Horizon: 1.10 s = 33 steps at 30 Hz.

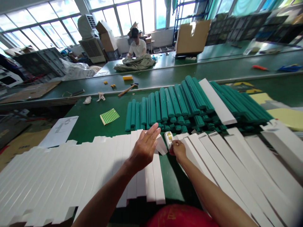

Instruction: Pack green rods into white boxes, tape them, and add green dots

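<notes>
My left hand (145,147) rests with fingers spread on the end of a long white box (155,176), pressing its open end flap (161,145). My right hand (178,149) pinches a small roll of clear tape (169,137) right beside that flap. Many more long white boxes lie side by side to the left (71,176) and fan out to the right (236,164). Behind them sits a pile of green ribbed rolls (180,104) with one white box (217,101) laid across it.
A sheet of green stickers (109,116) and a paper sheet (59,130) lie on the green table (90,119). On the far bench a hammer (126,90), yellow tape box (127,77) and rags. A seated person (136,45) works on cloth at the back; a cardboard box (192,37) stands nearby.
</notes>
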Motion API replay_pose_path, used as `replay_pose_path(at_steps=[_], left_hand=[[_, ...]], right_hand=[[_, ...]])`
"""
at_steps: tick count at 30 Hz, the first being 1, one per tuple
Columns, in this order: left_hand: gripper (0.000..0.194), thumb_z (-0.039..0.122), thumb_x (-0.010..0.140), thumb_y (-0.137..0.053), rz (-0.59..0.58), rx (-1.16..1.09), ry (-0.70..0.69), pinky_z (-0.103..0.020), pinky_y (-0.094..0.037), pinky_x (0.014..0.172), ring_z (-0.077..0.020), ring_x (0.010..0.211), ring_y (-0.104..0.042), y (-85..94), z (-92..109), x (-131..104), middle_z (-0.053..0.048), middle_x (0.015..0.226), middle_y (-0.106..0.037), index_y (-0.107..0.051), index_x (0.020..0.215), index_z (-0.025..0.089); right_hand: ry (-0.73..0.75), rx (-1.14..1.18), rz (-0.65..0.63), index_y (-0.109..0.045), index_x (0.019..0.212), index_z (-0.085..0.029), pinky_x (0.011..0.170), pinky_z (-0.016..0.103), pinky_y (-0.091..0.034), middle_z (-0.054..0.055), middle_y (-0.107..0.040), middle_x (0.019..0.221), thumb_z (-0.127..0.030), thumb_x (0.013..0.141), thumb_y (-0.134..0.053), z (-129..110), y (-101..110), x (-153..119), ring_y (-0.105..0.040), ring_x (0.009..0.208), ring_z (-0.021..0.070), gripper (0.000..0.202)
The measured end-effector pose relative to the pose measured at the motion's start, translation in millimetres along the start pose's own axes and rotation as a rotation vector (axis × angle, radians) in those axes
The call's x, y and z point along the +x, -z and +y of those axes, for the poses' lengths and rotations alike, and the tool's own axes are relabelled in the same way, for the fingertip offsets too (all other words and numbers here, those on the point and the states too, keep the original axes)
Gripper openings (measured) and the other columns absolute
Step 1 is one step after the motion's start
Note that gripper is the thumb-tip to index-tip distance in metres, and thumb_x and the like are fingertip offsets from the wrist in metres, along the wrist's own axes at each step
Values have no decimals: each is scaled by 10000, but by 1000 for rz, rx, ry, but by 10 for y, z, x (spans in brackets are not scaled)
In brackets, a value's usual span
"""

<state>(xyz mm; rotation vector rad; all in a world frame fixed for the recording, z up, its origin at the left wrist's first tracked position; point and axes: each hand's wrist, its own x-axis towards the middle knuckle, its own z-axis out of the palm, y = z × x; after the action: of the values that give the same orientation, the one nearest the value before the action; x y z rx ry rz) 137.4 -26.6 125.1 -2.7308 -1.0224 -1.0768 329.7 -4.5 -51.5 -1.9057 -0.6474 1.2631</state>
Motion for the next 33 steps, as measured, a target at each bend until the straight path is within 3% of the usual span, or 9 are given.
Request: replay_pose_path(at_steps=[5, 12, 17, 21, 26, 29, 33], left_hand=[[477, 108, 958, -363, -1, -15, -3, -411, -403, 1043, -234, 1379, -412, 41, -53, -20, -226, 1417, -489, -348, 1434, 91], [493, 88, 952, -366, 23, -8, -37, -427, -416, 1030, -238, 1370, -425, 103, -116, -95, -232, 1394, -511, -334, 1445, 90], [502, 106, 961, -357, 20, -26, -60, -429, -429, 1010, -248, 1363, -435, 79, -141, -94, -237, 1401, -501, -307, 1461, 94], [516, 103, 954, -368, 36, -67, -55, -441, -435, 998, -251, 1368, -428, 57, -183, -75, -241, 1411, -488, -298, 1465, 104], [513, 115, 957, -366, 33, -86, -49, -435, -432, 1004, -247, 1376, -417, 46, -192, -46, -239, 1413, -486, -300, 1465, 109], [513, 110, 952, -375, 26, -93, -53, -434, -432, 1004, -247, 1378, -413, 35, -176, -25, -238, 1413, -486, -307, 1460, 109], [511, 102, 948, -377, 8, -82, -51, -446, -419, 1017, -250, 1380, -408, 21, -153, -2, -240, 1422, -475, -313, 1455, 102]], right_hand=[[-169, 33, -3, -589, 1025, -119, 484, 195, -485, -20, -598, 715, -381, 955, -527, -136, -43, 37, -549, 516, 65, 278], [-299, 127, -78, -587, 1084, -125, 598, 242, -530, 24, -624, 889, -365, 950, -544, -219, -69, 72, -599, 680, 96, 278], [-205, 267, -149, -584, 962, -126, 569, 236, -521, -14, -600, 742, -284, 944, -540, -118, -23, -64, -598, 609, 94, 166], [-96, 392, -175, -538, 751, -141, 664, 246, -559, 18, -624, 689, -122, 816, -593, 27, 37, -157, -656, 666, 126, 87], [-18, 438, -178, -533, 673, -156, 735, 244, -567, 49, -657, 727, -153, 736, -639, 162, 39, -154, -672, 709, 143, 124], [-7, 394, -154, -536, 669, -154, 662, 223, -551, 18, -633, 663, -187, 746, -650, 235, 14, -106, -636, 613, 115, 142], [-18, 277, -89, -508, 674, -153, 459, 184, -440, -66, -496, 520, -234, 814, -646, 355, -4, -30, -469, 420, 57, 213]])
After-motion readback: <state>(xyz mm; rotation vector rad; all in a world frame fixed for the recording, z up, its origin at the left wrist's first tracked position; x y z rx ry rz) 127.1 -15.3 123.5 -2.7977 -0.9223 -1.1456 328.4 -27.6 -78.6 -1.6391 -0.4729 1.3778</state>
